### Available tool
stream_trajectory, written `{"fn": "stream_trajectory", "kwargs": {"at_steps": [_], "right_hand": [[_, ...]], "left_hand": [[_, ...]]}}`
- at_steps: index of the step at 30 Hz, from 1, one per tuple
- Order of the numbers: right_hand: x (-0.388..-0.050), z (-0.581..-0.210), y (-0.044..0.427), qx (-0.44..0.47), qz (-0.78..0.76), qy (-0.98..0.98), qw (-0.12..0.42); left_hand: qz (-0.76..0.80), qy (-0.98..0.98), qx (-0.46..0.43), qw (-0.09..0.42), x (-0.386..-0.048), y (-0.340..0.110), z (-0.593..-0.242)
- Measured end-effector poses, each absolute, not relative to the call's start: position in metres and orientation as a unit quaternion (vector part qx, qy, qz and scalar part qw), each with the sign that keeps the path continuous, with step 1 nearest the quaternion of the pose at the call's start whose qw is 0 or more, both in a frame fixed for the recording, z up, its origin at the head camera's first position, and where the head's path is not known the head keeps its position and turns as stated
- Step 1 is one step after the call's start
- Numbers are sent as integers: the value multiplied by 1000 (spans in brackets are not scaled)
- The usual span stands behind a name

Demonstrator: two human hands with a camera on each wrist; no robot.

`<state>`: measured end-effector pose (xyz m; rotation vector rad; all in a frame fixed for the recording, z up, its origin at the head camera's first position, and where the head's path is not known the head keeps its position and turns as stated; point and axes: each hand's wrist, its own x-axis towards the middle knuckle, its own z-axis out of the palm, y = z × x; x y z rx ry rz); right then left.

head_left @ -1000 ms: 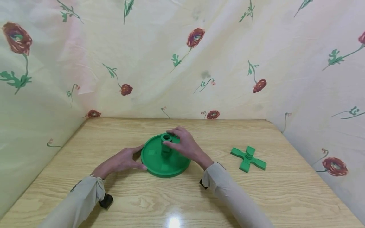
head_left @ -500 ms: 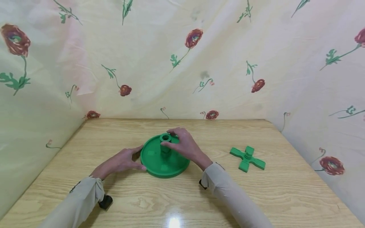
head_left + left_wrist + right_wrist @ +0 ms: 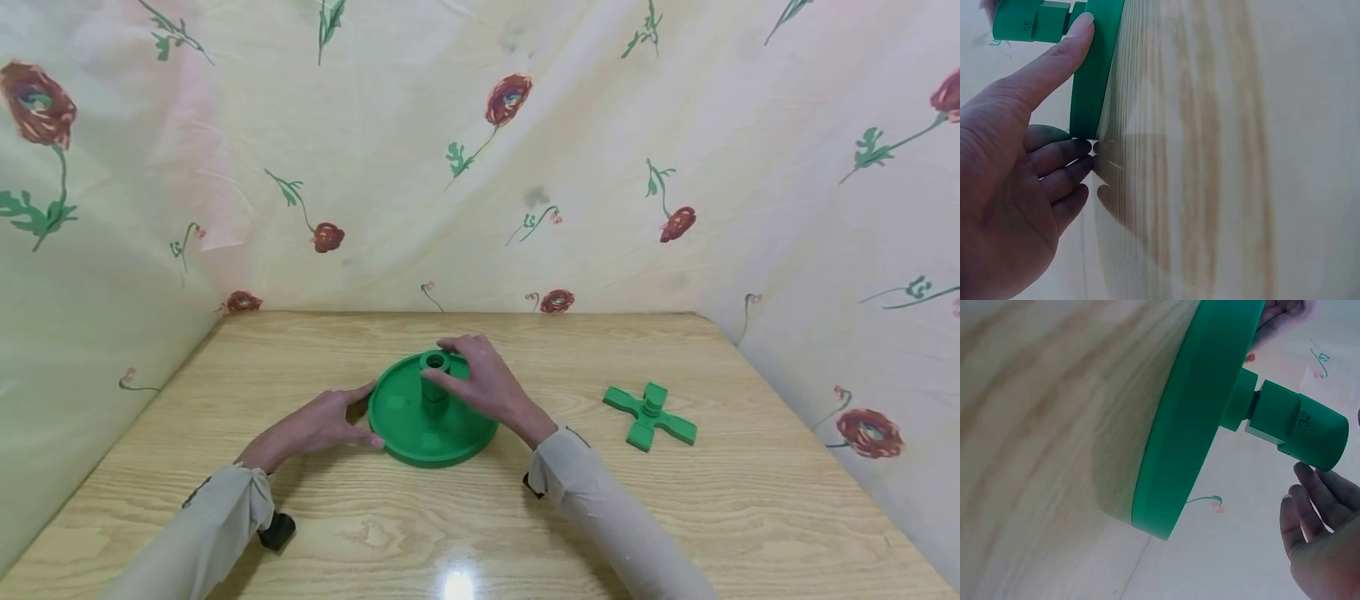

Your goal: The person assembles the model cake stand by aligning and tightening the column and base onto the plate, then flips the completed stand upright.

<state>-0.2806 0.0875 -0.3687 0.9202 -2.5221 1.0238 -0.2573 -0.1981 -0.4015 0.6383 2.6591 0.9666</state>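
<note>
Tabletop (image 3: 390, 533), pale wood-grain, met floral sheeting (image 3: 390, 142) at back and both sides. We counted one green disc (image 3: 457, 437) lying flat mid-table, one upright post (image 3: 1300, 419) on it, one green cross (image 3: 651, 410) rightward, two hands: left hand (image 3: 318, 423) pinched the disc's rim; right hand (image 3: 489, 383) curved round the post, whether gripping we couldn't tell.

Wood-grain tabletop (image 3: 750, 500) shows bright glare spot (image 3: 458, 585), near side. Pale backdrop (image 3: 390, 125), printed with red flowers (image 3: 508, 99), lines back and both sides.

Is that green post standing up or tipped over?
Upright: the green post rises from the round plate, and the head view shows its hollow top facing upward.
</note>
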Motion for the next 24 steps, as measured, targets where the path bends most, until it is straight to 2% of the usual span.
{"fn": "stream_trajectory", "kwargs": {"at_steps": [16, 24], "right_hand": [[-281, -368, 87, 323, 357, -868, 122], [-281, -369, 86, 323, 340, -873, 133]], "left_hand": [[339, 908, 210, 130, -257, -198, -399], [337, 908, 211, 130, -257, -198, -399]]}}
